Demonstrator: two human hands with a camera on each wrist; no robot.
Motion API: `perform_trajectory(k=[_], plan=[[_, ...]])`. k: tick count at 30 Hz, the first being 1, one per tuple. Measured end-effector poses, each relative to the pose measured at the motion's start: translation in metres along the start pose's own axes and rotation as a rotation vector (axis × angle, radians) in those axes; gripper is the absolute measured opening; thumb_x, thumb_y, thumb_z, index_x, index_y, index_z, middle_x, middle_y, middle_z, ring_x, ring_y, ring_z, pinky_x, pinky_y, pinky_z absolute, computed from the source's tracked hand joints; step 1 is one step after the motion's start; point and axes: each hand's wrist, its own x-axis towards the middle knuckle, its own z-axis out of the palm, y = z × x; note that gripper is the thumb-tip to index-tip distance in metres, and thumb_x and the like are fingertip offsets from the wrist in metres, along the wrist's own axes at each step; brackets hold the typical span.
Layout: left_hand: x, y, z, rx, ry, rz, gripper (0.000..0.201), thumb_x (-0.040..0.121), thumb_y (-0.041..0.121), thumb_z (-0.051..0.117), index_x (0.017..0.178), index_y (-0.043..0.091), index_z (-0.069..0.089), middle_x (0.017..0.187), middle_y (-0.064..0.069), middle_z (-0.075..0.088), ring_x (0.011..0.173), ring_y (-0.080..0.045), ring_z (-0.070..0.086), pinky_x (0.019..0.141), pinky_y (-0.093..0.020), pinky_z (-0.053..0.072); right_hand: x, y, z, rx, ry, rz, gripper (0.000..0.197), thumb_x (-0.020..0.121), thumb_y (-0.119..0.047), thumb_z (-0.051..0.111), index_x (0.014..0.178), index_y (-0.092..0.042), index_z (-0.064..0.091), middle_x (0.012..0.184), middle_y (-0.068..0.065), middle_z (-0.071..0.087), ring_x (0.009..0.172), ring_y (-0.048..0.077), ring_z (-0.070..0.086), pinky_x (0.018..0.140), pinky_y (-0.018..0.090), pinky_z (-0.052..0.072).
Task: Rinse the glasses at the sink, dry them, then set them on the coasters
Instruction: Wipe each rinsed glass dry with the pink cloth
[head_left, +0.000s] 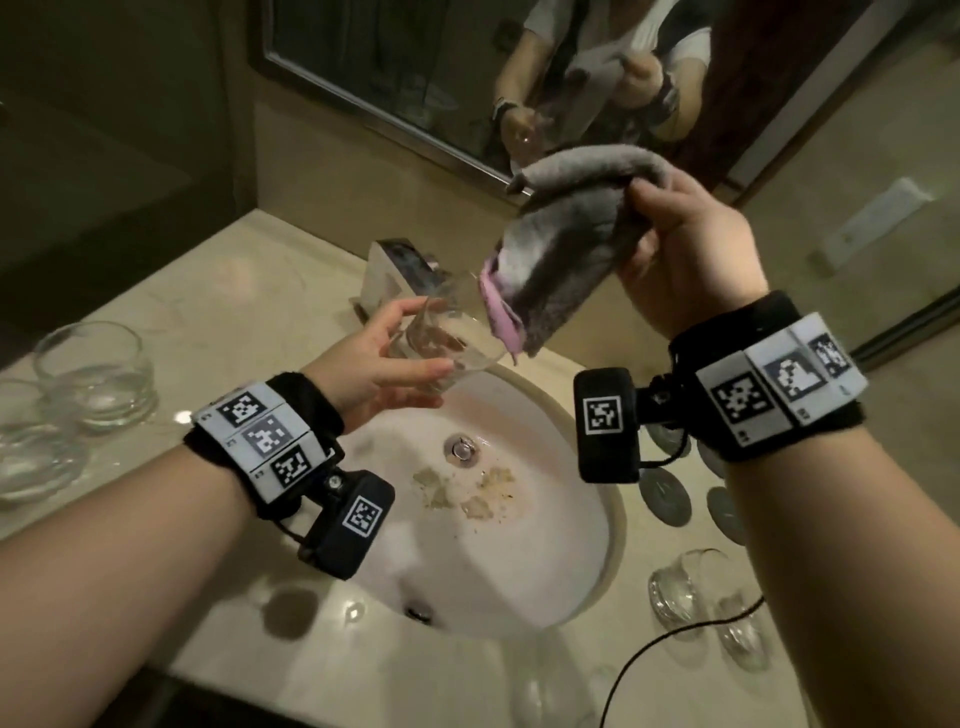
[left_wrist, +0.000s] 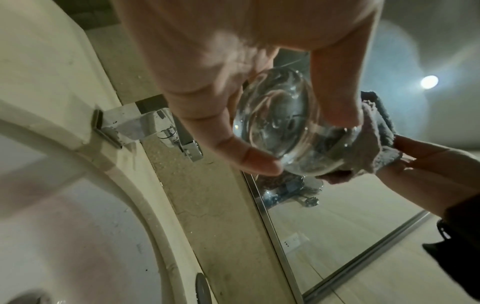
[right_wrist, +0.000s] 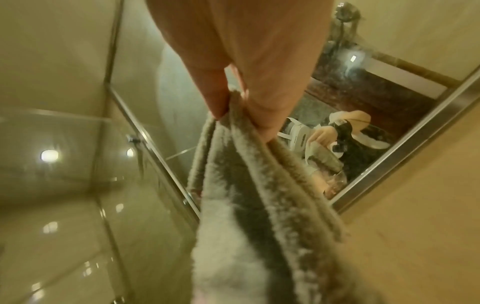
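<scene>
The left hand (head_left: 384, 358) held a tilted glass (head_left: 449, 338) above the sink (head_left: 550, 519), fingers (left_wrist: 249, 156) curled round it; the right hand (head_left: 691, 260) pinched a grey towel (head_left: 566, 249), whose end touched the glass's rim.

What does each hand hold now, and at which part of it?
The left hand holds a clear round glass by its rounded base and side. The right hand pinches a folded grey fleecy cloth at its upper fold.

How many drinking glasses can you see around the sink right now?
At least 5: held glass in the left hand over the sink; far left glass, near left glass; right glass, front right glass. A faint front-edge shape may be another.
</scene>
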Motion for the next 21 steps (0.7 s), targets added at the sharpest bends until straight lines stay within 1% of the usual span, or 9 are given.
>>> perform_trajectory(k=[2, 5, 8, 10, 11, 13, 15, 18, 21], plan=[[0.0, -0.001, -0.001, -0.035, -0.015, 0.005, 0.058, 0.067, -0.001, 0.072, 0.111, 0.032, 0.052, 0.108, -0.009, 0.058, 0.081, -0.02, 0.067, 0.063, -0.031, 0.058, -0.004, 0.012, 0.002, -0.081, 0.001, 0.044, 0.027, 0.096, -0.002, 0.036, 0.117, -0.002, 0.052, 0.105, 0.015, 0.061, 0.092, 0.024, 0.061, 0.08, 0.03, 0.052], [0.002, 0.0, -0.001, -0.066, -0.03, 0.007, 0.068, 0.056, 0.011, 0.083, 0.113, 0.033, 0.053, 0.11, -0.01, 0.06, 0.084, -0.023, 0.068, 0.063, -0.032, 0.057, -0.018, 0.031, 0.006, -0.236, -0.102, 0.128, 0.015, 0.094, -0.006, 0.046, 0.105, -0.01, 0.056, 0.091, 0.006, 0.062, 0.076, 0.021, 0.057, 0.067, 0.026, 0.05], [0.004, 0.001, -0.002, -0.082, -0.052, 0.004, 0.095, 0.03, 0.03, 0.096, 0.115, 0.032, 0.053, 0.108, -0.009, 0.062, 0.082, -0.024, 0.069, 0.061, -0.032, 0.057, -0.023, 0.038, 0.007, -0.652, -0.199, 0.009, 0.014, 0.092, -0.023, 0.052, 0.102, -0.02, 0.061, 0.097, 0.0, 0.064, 0.088, 0.018, 0.061, 0.087, 0.038, 0.052], [0.004, 0.003, -0.004, -0.104, -0.07, 0.003, 0.096, 0.03, 0.03, 0.096, 0.116, 0.031, 0.054, 0.105, -0.009, 0.064, 0.082, -0.025, 0.069, 0.061, -0.032, 0.057, -0.023, 0.036, 0.002, -1.103, -0.27, -0.16, 0.027, 0.091, -0.044, 0.042, 0.103, -0.033, 0.063, 0.105, -0.012, 0.057, 0.104, 0.016, 0.053, 0.097, 0.048, 0.043], [0.004, 0.005, -0.004, -0.108, -0.076, 0.005, 0.095, 0.031, 0.03, 0.096, 0.116, 0.031, 0.054, 0.103, -0.009, 0.065, 0.082, -0.025, 0.069, 0.06, -0.032, 0.057, -0.024, 0.034, 0.001, -1.217, -0.298, -0.179, 0.03, 0.09, -0.051, 0.035, 0.097, -0.039, 0.062, 0.104, -0.017, 0.049, 0.108, 0.015, 0.045, 0.1, 0.048, 0.038], [0.006, 0.008, -0.004, -0.093, -0.076, 0.009, 0.091, 0.037, 0.026, 0.095, 0.118, 0.029, 0.053, 0.103, -0.008, 0.065, 0.081, -0.024, 0.069, 0.06, -0.032, 0.057, -0.025, 0.029, -0.002, -1.131, -0.408, -0.112, 0.032, 0.085, -0.06, 0.032, 0.089, -0.045, 0.06, 0.108, -0.018, 0.042, 0.114, 0.014, 0.039, 0.105, 0.047, 0.035], [0.007, 0.014, -0.003, -0.065, -0.082, 0.015, 0.088, 0.044, 0.022, 0.092, 0.121, 0.028, 0.05, 0.105, -0.008, 0.063, 0.08, -0.022, 0.069, 0.059, -0.031, 0.057, -0.026, 0.026, -0.004, -1.105, -0.549, -0.089, 0.031, 0.078, -0.064, 0.041, 0.104, -0.052, 0.054, 0.122, -0.012, 0.044, 0.122, 0.014, 0.04, 0.108, 0.04, 0.034], [0.008, 0.021, 0.002, -0.015, -0.083, 0.012, 0.092, 0.038, 0.028, 0.094, 0.119, 0.029, 0.051, 0.108, -0.007, 0.061, 0.08, -0.02, 0.069, 0.057, -0.03, 0.056, -0.024, 0.031, -0.013, -1.24, -0.639, -0.219, 0.062, 0.074, -0.056, 0.062, 0.13, -0.036, 0.044, 0.129, -0.009, 0.048, 0.123, 0.013, 0.042, 0.107, 0.037, 0.034], [0.008, 0.028, 0.011, 0.126, -0.083, 0.014, 0.057, 0.062, 0.015, 0.072, 0.112, 0.03, 0.052, 0.114, -0.006, 0.056, 0.083, -0.016, 0.066, 0.056, -0.025, 0.055, -0.022, 0.039, -0.015, -1.029, -0.639, -0.02, 0.062, 0.081, -0.017, 0.072, 0.133, -0.027, 0.04, 0.128, -0.006, 0.053, 0.117, 0.007, 0.053, 0.103, 0.03, 0.044]])
